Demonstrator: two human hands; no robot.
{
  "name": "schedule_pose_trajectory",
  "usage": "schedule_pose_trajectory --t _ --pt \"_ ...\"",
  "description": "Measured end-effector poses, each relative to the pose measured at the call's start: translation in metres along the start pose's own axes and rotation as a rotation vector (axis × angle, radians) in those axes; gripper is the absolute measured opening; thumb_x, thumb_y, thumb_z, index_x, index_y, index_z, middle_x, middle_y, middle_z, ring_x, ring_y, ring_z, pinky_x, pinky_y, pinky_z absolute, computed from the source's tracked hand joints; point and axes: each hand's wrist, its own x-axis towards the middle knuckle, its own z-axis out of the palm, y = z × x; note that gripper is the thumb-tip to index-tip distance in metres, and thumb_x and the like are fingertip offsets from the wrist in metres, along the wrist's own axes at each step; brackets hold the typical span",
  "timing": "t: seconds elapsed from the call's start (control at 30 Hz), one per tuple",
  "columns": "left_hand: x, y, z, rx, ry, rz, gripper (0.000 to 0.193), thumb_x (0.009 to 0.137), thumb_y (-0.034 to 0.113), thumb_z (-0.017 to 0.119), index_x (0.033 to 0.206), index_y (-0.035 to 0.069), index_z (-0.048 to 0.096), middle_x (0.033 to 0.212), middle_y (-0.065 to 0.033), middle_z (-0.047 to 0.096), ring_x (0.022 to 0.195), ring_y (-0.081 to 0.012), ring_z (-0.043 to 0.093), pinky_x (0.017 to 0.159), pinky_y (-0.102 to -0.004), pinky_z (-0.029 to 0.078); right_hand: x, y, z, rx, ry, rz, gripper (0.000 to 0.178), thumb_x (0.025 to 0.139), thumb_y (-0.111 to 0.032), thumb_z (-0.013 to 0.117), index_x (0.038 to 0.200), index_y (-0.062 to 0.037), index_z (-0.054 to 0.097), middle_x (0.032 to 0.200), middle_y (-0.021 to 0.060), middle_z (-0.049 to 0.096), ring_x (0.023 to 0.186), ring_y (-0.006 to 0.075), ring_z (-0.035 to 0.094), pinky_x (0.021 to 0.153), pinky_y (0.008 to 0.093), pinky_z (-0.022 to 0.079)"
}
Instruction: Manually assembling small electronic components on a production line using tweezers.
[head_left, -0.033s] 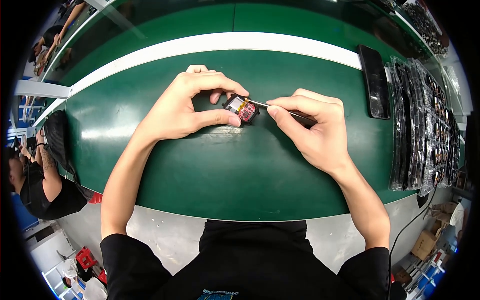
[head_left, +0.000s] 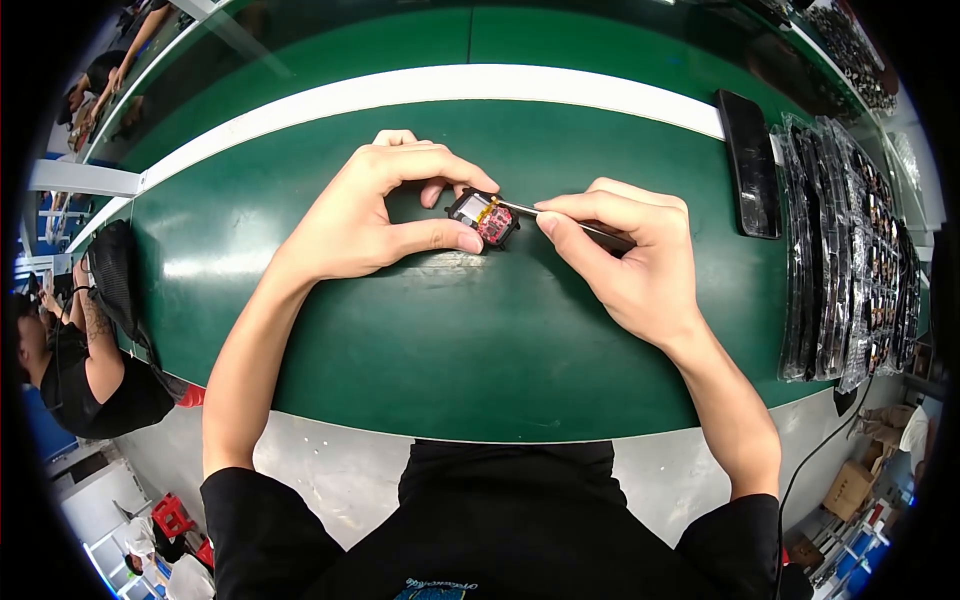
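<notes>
My left hand [head_left: 385,205] grips a small black watch case [head_left: 484,217] between thumb and fingertips, low over the green table. The case lies open-faced, showing a silvery block, a strip of yellow tape and a red circuit board. From the other side, my right hand [head_left: 630,235] pinches slim dark tweezers [head_left: 524,209]. Their metal tip reaches the upper right edge of the case, near the yellow tape. Whether the tip grips any part is too small to tell.
A black phone [head_left: 750,165] lies at the right, beside a row of clear plastic trays [head_left: 835,255] packed with small parts. A white strip [head_left: 430,82] crosses the green table [head_left: 500,350] at the back. A black bag [head_left: 115,280] and a co-worker [head_left: 95,370] are at the left.
</notes>
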Motion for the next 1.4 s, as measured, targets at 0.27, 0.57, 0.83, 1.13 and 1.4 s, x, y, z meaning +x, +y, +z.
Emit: schedule_pose_trajectory --t 0.27,0.57,0.83,1.13,1.4 --pt "0.0012 0.0004 0.0001 0.0 -0.017 0.015 0.044 0.081 0.026 0.1 0.122 0.015 0.086 0.1 0.0056 0.078 0.083 -0.0139 0.054 0.102 -0.034 0.038 -0.0001 0.0007 -0.0001 -0.01 -0.014 0.003 0.011 0.095 0.002 0.083 0.105 0.0012 0.086 0.075 0.0051 0.071 0.06 0.0067 0.058 0.054 0.0268 0.043" --pt "-0.0002 0.0015 0.0016 0.064 -0.016 0.037 0.046 0.08 0.031 0.102 0.12 0.017 0.086 0.094 0.0048 0.073 0.082 -0.0143 0.053 0.098 -0.0326 0.038 0.0003 -0.0006 0.0032 -0.008 -0.033 0.018 0.007 0.095 0.001 0.082 0.101 0.0019 0.085 0.072 0.0054 0.069 0.058 0.0082 0.057 0.053 0.0288 0.041" --pt "0.0021 0.0071 0.004 0.066 -0.019 0.068 0.043 0.075 0.022 0.101 0.114 0.012 0.085 0.101 0.0015 0.078 0.085 -0.0161 0.058 0.096 -0.0337 0.039 -0.0004 -0.0008 0.0022 -0.034 -0.031 0.007 0.007 0.094 0.001 0.082 0.101 0.0019 0.085 0.072 0.0063 0.068 0.057 0.0101 0.058 0.052 0.0302 0.042" --pt "0.0027 0.0083 0.0032 0.113 -0.029 0.06 0.041 0.078 0.024 0.1 0.113 0.011 0.084 0.1 0.0011 0.078 0.082 -0.0168 0.056 0.096 -0.0343 0.04 -0.0012 -0.0009 0.0019 -0.032 -0.024 0.002 0.008 0.094 0.001 0.083 0.101 0.0013 0.085 0.071 0.0053 0.068 0.057 0.0101 0.057 0.052 0.0299 0.041" --pt "0.0025 0.0057 0.0036 0.096 -0.019 0.043 0.044 0.075 0.024 0.102 0.113 0.011 0.084 0.096 0.0007 0.074 0.081 -0.0164 0.054 0.098 -0.0345 0.039 -0.0021 0.0011 0.0043 -0.008 -0.019 -0.028 0.009 0.094 0.001 0.084 0.103 0.0009 0.086 0.071 0.0042 0.068 0.057 0.0079 0.056 0.052 0.0286 0.038"
